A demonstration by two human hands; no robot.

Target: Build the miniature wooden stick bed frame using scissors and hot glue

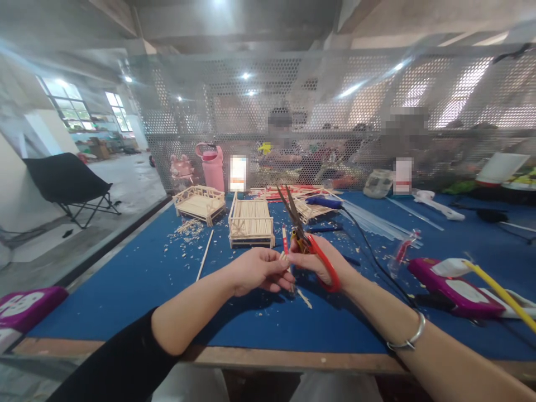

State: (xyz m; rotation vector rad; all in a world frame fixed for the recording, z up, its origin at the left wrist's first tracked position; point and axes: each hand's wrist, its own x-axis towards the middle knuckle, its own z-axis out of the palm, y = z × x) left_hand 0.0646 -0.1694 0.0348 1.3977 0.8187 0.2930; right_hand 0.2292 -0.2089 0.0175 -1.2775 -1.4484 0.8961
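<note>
Here on the left, above the blue tabletop [134, 296], the left hand [262, 269] has thumb and fingers pinching a slim red-marked stick [285, 241]; it looks light, stiff and easily snapped, so a gentle pinch low down should suit. It pokes up beyond those fingers, red part clear of them. Next along, the right hand [315, 267] comes close beside it, fingers, partly hidden, closed around red-handled scissors [300, 231], blades pointing away.
</note>
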